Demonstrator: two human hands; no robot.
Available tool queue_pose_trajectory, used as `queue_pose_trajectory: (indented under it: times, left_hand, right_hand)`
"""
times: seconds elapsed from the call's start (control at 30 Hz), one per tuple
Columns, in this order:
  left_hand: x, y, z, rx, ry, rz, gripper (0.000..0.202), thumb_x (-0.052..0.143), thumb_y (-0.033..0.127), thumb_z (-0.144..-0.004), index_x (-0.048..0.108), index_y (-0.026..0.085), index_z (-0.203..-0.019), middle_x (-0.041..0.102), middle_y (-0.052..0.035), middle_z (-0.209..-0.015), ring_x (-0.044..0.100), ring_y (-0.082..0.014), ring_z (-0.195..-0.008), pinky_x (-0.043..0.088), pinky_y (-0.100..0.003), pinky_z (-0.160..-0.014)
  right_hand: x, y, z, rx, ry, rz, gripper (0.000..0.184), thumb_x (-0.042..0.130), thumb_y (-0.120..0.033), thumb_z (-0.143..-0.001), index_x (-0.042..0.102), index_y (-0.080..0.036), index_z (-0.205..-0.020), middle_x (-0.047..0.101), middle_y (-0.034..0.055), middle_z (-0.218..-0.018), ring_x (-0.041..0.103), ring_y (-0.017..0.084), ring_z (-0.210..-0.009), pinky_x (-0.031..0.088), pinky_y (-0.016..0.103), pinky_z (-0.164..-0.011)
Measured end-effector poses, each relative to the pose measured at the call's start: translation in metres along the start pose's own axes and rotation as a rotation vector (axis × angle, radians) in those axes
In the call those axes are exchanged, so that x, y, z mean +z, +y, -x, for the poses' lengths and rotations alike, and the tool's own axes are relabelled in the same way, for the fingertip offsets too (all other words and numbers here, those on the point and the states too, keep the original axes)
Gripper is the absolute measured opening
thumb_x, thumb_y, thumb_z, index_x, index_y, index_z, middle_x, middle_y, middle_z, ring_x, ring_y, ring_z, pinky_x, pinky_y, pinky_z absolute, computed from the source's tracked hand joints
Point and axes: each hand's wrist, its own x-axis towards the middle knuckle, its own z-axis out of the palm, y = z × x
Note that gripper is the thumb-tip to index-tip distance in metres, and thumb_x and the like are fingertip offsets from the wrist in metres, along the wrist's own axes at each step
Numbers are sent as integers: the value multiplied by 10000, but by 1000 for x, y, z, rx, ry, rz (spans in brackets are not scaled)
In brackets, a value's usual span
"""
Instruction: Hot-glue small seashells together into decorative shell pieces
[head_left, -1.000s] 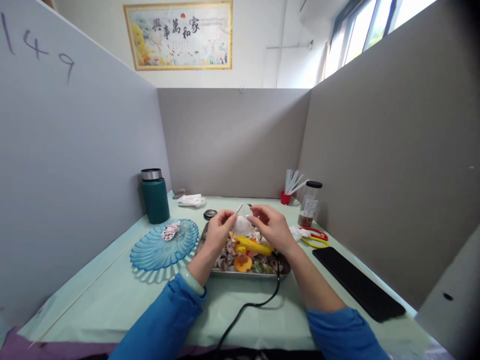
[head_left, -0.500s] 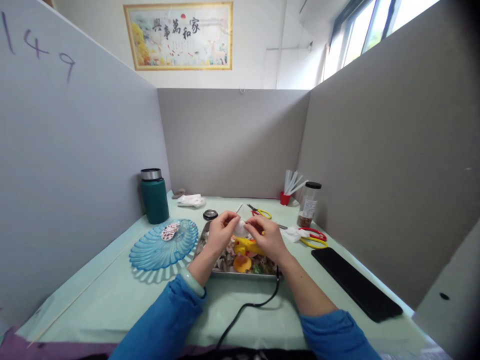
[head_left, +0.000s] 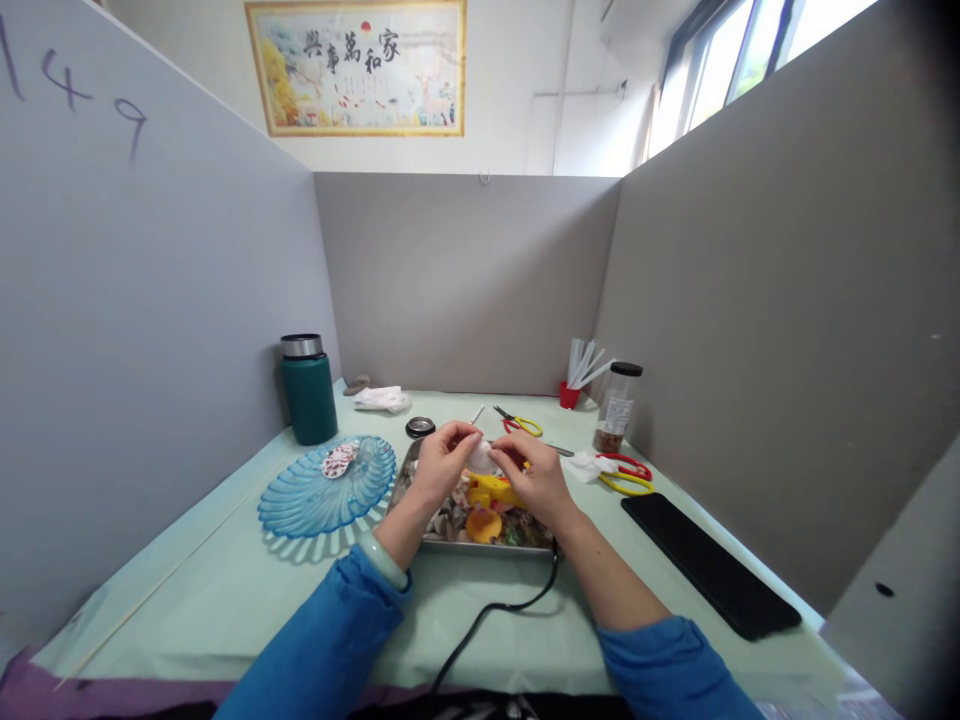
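Bright, even daylight enters from the window [head_left: 757, 45], up and right of the right hand [head_left: 534, 478]. Soft shadow lies under the blue glass plate [head_left: 300, 505]. Wide-angle bending and dark vignetting mark the frame edges.

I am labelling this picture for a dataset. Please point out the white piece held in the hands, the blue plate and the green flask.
white piece [head_left: 479, 458]: head view, its visible middle part.
blue plate [head_left: 300, 505]: head view, bare ribbed bottom.
green flask [head_left: 309, 400]: head view, green body.
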Motion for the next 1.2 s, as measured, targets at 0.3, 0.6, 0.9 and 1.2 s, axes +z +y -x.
queue_pose_trajectory:
  times: [0.3,0.6,0.9,1.2]
  left_hand:
    - [-1,-6,-1,182,30,-136,353,619,296,-786,603,186,-1121,605,-100,-1113,596,-185,-929,513,-289,-735]
    - [4,1,7,376,-100,-407,583,706,227,-694,506,158,-1237,530,-151,-1248,489,-265,-1178,411,-433,-992]
    - [4,8,9,-61,-302,248,474,569,367,-821,510,170,-1249,538,-149,-1272,563,-270,-1101,535,-345,-780]
    - [3,11,8,-196,-392,476,381,473,401,-872,593,134,-1116,615,-143,-1103,644,-251,-858,557,-320,-562]
  right_hand:
    - [3,2,-2,170,128,-152,148,583,-308,-835,629,-181,-776,600,5,-686,536,136,-607,427,248,-587]
    - [8,7,-3,349,94,-468,223,641,-393,-777,610,-173,-793,566,-17,-635,523,116,-535,448,230,-511]
    - [2,3,-4,250,291,-315,211,588,-372,-836,614,-177,-913,602,46,-831,568,153,-703,490,269,-624]
    - [0,-8,-3,35,232,-102,80,562,-218,-858,633,-208,-891,558,46,-903,550,149,-751,471,266,-628]
